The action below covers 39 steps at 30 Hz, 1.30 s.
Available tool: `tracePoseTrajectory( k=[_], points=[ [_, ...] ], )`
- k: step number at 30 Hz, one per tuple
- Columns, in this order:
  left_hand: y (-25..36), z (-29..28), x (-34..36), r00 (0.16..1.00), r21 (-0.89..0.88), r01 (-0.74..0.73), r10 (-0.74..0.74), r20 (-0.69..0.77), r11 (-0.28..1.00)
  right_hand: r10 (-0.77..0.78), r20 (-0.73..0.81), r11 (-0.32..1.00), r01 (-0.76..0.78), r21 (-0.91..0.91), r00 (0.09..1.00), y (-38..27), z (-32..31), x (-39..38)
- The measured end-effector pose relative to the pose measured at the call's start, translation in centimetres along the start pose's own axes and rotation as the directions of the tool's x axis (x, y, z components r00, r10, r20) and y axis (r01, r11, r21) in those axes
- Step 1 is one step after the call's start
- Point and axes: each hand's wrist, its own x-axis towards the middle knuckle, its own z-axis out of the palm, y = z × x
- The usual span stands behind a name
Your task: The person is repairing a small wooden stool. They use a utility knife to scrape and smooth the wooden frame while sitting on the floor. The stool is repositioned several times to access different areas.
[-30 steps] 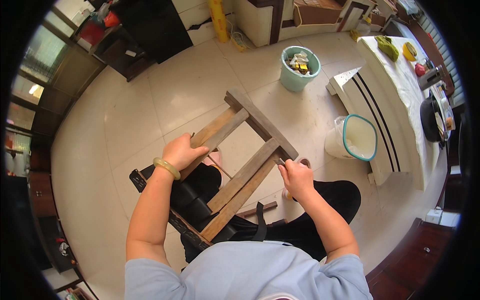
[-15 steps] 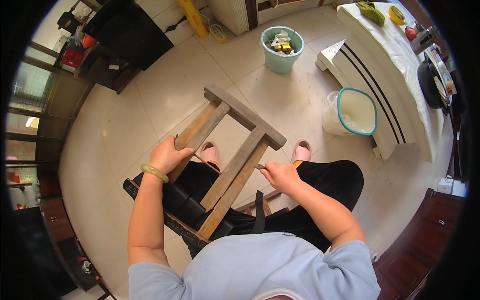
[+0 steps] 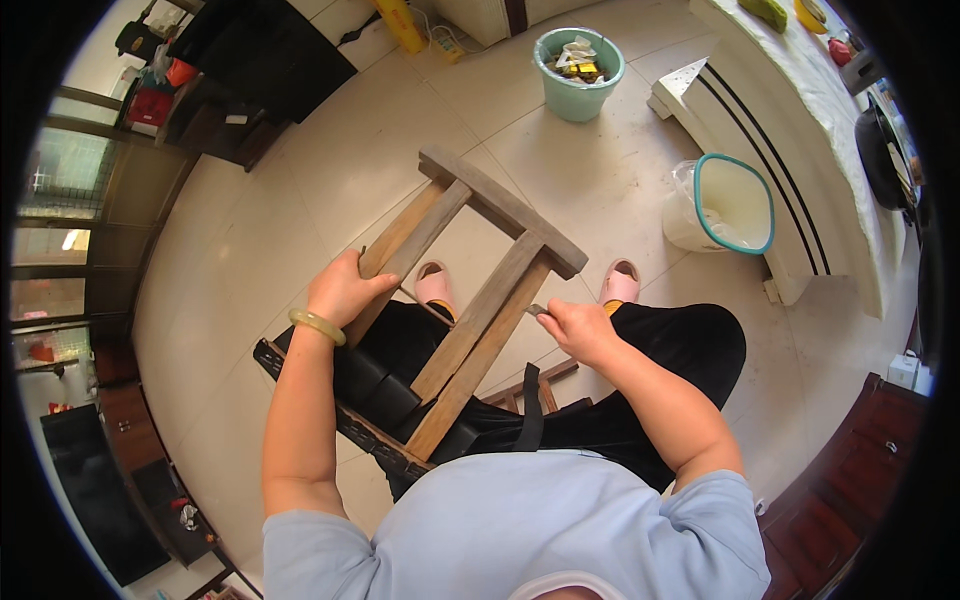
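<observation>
Yr L grip (image 3: 348,290) clasps brown wooden straight-legged frame (image 3: 474,320), long axis diag. to upper R; R grip (image 3: 580,330) pinches small dark tool (image 3: 537,310), nr R leg (image 3: 492,342), contact unclear.

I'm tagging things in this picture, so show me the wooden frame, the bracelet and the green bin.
Wooden frame (image 3: 475,318): head view, middle of the grey slat right of the gap.
Bracelet (image 3: 318,323): head view, upper side of its band.
Green bin (image 3: 580,100): head view, outer wall.
</observation>
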Motion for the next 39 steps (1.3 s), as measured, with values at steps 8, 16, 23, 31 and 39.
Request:
tracePoseTrajectory(
  k=[8,16,23,31,39],
  points=[
    [-0.3,-0.2,0.2,1.0,-0.007,0.004,-0.004,0.021,1.0,0.06,0.04,0.997,-0.062,0.038,0.997,0.1,-0.1,0.4],
    [-1.6,0.4,0.9,0.999,-0.033,0.011,-0.01,0.046,0.999,0.085,0.053,0.994,-0.089,0.07,0.995,0.1,0.0,0.4],
    [-2.4,0.6,1.2,0.999,-0.078,-0.007,0.011,0.046,0.997,0.096,0.069,0.989,-0.103,0.104,0.993,-0.3,-0.3,0.6],
    [-1.7,0.1,0.8,0.998,-0.084,0.016,-0.011,0.07,0.996,0.084,0.05,0.99,-0.089,0.105,0.995,-0.5,-0.3,0.7],
    [-1.9,0.2,0.9,0.999,-0.154,0.005,0.002,0.048,0.988,0.087,0.049,0.99,-0.092,0.109,0.995,-0.5,-0.3,0.7]
  ],
)
